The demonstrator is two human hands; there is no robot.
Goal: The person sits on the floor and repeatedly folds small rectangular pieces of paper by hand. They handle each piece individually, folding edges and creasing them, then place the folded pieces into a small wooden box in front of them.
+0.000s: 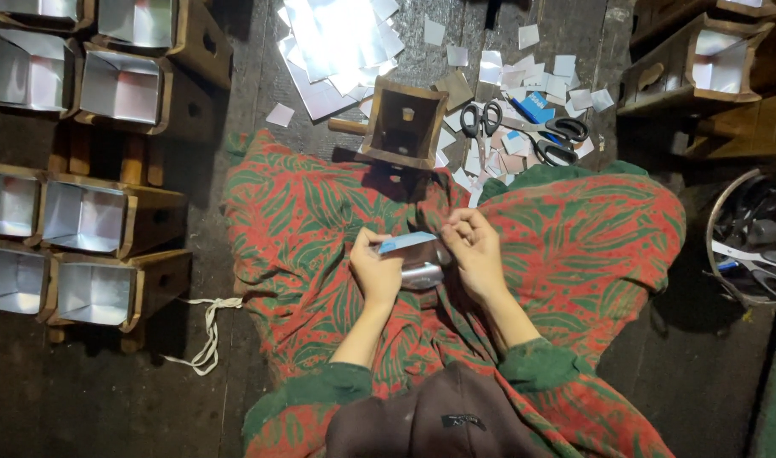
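My left hand [374, 270] grips a small flat blue-white card or strip [407, 242] by its left end, over my lap. Under it lies a small shiny metal piece [422, 273], between the two hands. My right hand [473, 246] pinches the right end of the same strip with its fingertips. Both hands rest above the red and green patterned cloth [320, 212] that covers my knees. Just ahead of the hands, an open wooden box [403, 123] stands on the floor.
Two pairs of black-handled scissors [547, 137] and a blue packet [536, 108] lie among silver foil scraps [524, 72] and foil sheets [333, 38]. Foil-lined wooden boxes [108, 216] stack at left, more at upper right [702, 64]. A round metal basin [753, 237] sits at right.
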